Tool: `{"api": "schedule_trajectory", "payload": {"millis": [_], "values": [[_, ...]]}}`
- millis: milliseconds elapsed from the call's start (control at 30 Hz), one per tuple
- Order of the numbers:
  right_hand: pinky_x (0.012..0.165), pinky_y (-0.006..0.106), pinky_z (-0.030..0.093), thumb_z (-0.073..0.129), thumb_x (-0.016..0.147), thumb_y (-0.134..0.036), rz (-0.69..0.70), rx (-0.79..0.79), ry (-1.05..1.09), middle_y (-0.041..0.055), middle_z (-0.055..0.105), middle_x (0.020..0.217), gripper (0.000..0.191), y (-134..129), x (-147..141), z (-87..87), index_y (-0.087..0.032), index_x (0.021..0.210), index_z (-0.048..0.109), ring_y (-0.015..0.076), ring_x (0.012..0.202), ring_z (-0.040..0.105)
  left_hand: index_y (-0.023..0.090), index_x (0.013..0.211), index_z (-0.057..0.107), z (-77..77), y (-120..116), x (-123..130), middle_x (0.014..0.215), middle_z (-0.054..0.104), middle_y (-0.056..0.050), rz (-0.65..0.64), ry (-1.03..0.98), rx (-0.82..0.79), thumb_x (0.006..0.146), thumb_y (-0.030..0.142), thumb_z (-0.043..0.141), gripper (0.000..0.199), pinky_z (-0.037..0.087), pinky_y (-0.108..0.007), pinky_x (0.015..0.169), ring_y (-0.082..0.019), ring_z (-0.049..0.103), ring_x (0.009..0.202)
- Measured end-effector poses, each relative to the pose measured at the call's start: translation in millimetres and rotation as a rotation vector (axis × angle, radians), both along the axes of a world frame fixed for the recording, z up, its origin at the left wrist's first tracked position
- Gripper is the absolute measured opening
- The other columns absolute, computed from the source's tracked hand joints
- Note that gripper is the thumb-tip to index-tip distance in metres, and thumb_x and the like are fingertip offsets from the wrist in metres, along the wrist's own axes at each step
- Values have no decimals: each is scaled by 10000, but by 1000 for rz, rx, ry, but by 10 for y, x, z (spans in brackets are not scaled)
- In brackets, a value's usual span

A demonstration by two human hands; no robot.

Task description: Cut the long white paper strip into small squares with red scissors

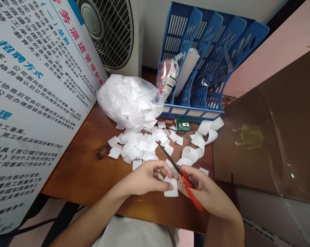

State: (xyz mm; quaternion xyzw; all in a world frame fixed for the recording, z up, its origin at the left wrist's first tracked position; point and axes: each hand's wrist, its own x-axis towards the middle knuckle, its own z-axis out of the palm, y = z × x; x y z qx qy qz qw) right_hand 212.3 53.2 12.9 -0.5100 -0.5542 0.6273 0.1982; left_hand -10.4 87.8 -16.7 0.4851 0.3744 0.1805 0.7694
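Note:
Between the thumb and fingers of my left hand [151, 176] is a small white paper piece [171, 190], hanging over the wooden table. My right hand [202, 187] holds a pair of scissors [188, 183] with red-orange handles; the dark blades look closed and point up and to the left. Beyond my hands, a curling white paper strip [191, 155] runs back toward the right; its near end is hidden behind my hands. Many cut white squares [141, 145] lie in a loose pile in front of a clear plastic bag [126, 96] with more white pieces in it.
A green tape measure [183, 125] lies before a blue file rack [196, 111], which holds a packet [167, 79] and a white box [189, 65]. A fan [111, 31] stands behind. A printed board [36, 89] borders the left, a brown panel [268, 137] the right.

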Motion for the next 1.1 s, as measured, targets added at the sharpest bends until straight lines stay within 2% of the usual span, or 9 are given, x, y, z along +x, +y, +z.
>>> {"api": "schedule_trajectory", "payload": {"millis": [133, 233, 367, 567, 633, 733, 833, 967, 1100], "values": [[674, 237, 367, 653, 952, -292, -83, -75, 54, -19, 473, 854, 107, -37, 1, -41, -219, 980, 580, 127, 750, 406, 151, 1026, 676, 23, -37, 5, 749, 595, 20, 110, 82, 93, 767, 343, 852, 367, 404, -189, 635, -86, 536, 678], [713, 233, 396, 729, 900, -258, -187, -39, 83, -16, 545, 879, 151, -28, -53, -94, -218, 919, 584, 138, 820, 487, 121, 931, 752, 38, -59, 17, 744, 676, -36, 141, 163, 183, 808, 426, 809, 335, 422, -195, 606, -105, 570, 666], [756, 230, 428, 770, 862, -219, -324, 31, 112, -11, 618, 944, 209, -28, -138, -206, -225, 886, 562, 152, 902, 548, 96, 867, 746, 19, -75, 17, 752, 712, -70, 214, 195, 240, 814, 428, 801, 340, 430, -201, 587, -112, 582, 644], [734, 254, 461, 781, 862, -301, -478, 100, 96, -15, 586, 775, 260, -124, -239, -345, -229, 887, 533, 163, 812, 564, 100, 943, 691, -46, -131, 22, 608, 487, 39, 252, 90, 187, 827, 355, 801, 301, 310, -184, 548, -62, 429, 564], [705, 258, 470, 793, 847, -340, -540, 137, 59, -7, 600, 765, 291, -155, -282, -354, -222, 871, 528, 161, 758, 561, 95, 965, 700, -62, -155, 36, 645, 546, 11, 263, 82, 160, 837, 361, 792, 309, 343, -187, 569, -75, 484, 594], [649, 248, 462, 831, 797, -342, -637, 216, -11, 29, 686, 887, 328, -204, -358, -322, -204, 835, 536, 124, 653, 517, 87, 978, 705, -81, -180, 58, 732, 655, -53, 277, 89, 134, 841, 388, 787, 340, 405, -204, 606, -112, 581, 654], [631, 239, 472, 832, 790, -330, -694, 291, -45, 60, 729, 991, 321, -252, -419, -281, -197, 815, 541, 120, 646, 542, 89, 959, 710, -101, -192, 81, 706, 658, -49, 304, 101, 124, 834, 404, 792, 349, 402, -198, 591, -98, 559, 616], [599, 224, 459, 818, 805, -309, -730, 313, -88, 33, 721, 935, 278, -266, -434, -284, -205, 839, 562, 120, 640, 548, 86, 945, 720, -134, -196, 101, 678, 657, -44, 336, 109, 113, 809, 394, 813, 349, 407, -200, 589, -93, 544, 597], [616, 227, 464, 831, 776, -254, -740, 225, -37, 7, 676, 852, 276, -226, -414, -317, -209, 842, 567, 142, 689, 573, 88, 971, 732, -151, -194, 97, 694, 674, -50, 344, 97, 113, 819, 365, 805, 324, 407, -198, 593, -95, 556, 607]]}}
